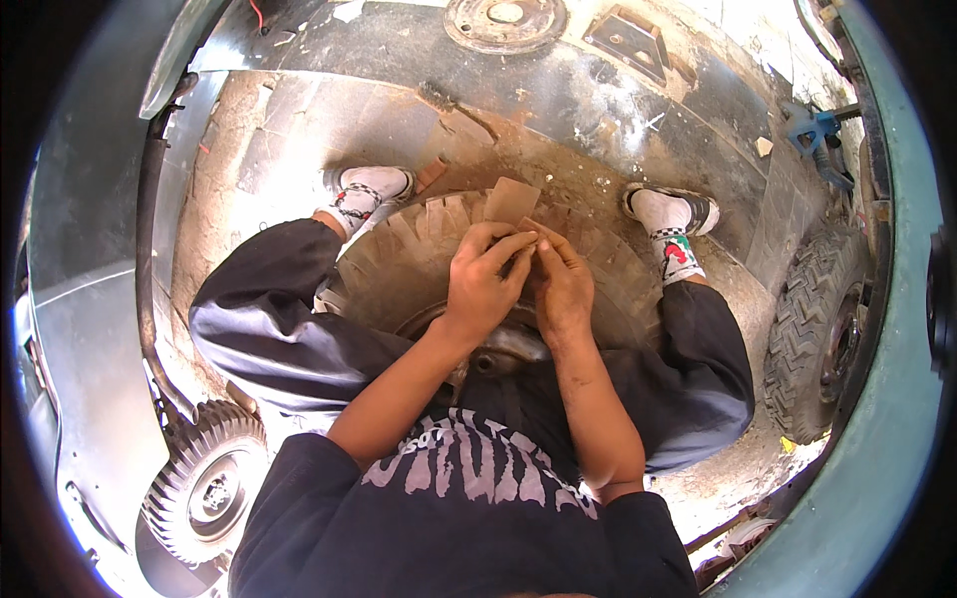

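I sit astride a large worn tyre (384, 244) with chunky tread, which lies between my legs. Over its far part my left hand (486, 277) and my right hand (564, 289) meet, fingertips pinched close together. Whatever is between the fingertips is too small or too covered to make out. Just beyond them is a flat tan rectangular piece (512, 199); whether the fingers touch it is unclear. Below my wrists, part of a dark metal wheel centre (498, 361) shows inside the tyre.
Farther off lie a brush-like tool (454, 108), a round metal rim (505, 22) and a rectangular metal frame (628, 45). A treaded wheel (214, 493) stands at near left, another tyre (812, 334) at right. A blue tool (817, 132) is beside the teal panel (902, 399).
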A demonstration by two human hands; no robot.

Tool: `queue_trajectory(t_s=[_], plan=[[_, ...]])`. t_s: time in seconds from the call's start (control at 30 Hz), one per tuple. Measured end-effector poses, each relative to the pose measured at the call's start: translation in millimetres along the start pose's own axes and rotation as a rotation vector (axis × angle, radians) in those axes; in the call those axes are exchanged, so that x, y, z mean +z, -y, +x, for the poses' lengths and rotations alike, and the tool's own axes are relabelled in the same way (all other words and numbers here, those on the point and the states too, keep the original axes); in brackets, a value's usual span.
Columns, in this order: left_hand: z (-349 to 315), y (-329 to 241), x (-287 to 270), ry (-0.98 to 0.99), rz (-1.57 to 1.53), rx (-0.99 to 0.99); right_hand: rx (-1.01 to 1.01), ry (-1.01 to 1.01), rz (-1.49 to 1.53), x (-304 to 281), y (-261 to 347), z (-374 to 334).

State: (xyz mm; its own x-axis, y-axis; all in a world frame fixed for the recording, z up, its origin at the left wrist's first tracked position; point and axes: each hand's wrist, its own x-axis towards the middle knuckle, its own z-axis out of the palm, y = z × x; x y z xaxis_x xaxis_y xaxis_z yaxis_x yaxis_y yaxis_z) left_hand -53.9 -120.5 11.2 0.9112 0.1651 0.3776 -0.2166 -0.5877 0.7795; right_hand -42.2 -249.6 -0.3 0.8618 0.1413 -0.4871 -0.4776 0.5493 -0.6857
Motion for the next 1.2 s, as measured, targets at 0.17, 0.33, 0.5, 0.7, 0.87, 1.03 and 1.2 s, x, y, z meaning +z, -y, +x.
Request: queue_trajectory(t_s=[0.17, 0.33, 0.5, 0.7, 0.87, 1.03, 1.2], plan=[[-6.1, 4.5, -3.9, 0.139, 0.131, 0.053, 0.112, -0.056, 0.084, 2.0, 5.1, -4.6], [-1.8, 2.2, -18.3, 0.127, 0.04, 0.099, 0.077, -0.004, 0.078, 3.5, 3.3, -4.0], [-17.1, 0.2, -50.3, 0.072, 0.063, -0.087, -0.042, -0.127, -0.039, -14.5, 1.4, 10.7], [-83.6, 27.0, -68.5, 0.463, -0.321, -1.164, -0.228, -0.166, -0.206, 23.4, 29.4, 21.0], [-58.4, 24.8, -89.3, 0.778, -0.62, -1.224, -0.19, -0.172, -0.312, 4.9, 36.8, 46.0], [-84.5, 31.6, -91.0, 0.718, -0.284, -0.875, -0.283, -0.108, -0.644, -14.9, 33.6, 45.7], [-57.6, 20.2, -111.4, 0.81, -0.648, -1.305, -0.62, -0.023, -1.214, 16.1, 22.3, 32.5]])
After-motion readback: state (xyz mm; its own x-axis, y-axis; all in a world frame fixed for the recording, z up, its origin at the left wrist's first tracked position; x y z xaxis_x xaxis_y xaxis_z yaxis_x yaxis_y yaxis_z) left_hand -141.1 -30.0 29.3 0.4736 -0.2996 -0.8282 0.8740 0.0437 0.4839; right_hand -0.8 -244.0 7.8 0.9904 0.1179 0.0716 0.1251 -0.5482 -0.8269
